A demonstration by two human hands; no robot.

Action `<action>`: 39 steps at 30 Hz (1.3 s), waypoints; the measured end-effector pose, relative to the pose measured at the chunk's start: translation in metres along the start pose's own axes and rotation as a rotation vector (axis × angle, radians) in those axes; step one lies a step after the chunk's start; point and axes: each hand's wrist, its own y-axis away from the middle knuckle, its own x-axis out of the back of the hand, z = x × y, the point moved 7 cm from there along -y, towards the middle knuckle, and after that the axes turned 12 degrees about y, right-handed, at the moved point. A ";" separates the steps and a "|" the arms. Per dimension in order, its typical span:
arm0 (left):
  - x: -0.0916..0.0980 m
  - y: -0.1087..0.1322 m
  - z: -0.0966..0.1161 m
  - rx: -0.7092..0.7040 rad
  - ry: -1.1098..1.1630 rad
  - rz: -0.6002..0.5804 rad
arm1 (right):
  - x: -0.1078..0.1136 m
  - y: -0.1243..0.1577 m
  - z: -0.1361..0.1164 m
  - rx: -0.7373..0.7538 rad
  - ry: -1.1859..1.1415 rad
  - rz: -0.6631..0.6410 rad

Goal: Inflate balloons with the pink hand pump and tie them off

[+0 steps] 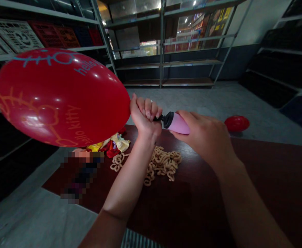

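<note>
Head view: red balloon (63, 100) is held up at left, likely being filled.
Left hand (146, 117) is curled around its neck (hidden) and the nozzle (168, 119); right hand (205, 137) grips one pump (180, 124). Another stroke would call for a tight neck. I count two inflated balloons, including the far balloon (237, 123); loops (165, 160) and flat balloons (121, 144) are uncountable.

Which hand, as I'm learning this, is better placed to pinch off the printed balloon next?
Probably the left hand: it is closed at the narrow end of the printed balloon, whereas the right hand is wrapped around the pink pump.
</note>
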 end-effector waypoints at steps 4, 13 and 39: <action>0.011 -0.005 -0.009 0.030 -0.004 0.044 | -0.009 0.001 -0.001 0.001 0.024 -0.038; 0.028 -0.032 0.011 0.011 0.055 0.077 | -0.035 0.000 0.000 0.066 -0.083 -0.026; 0.003 -0.021 0.064 -0.210 0.066 -0.027 | -0.019 0.006 0.030 0.082 -0.141 0.014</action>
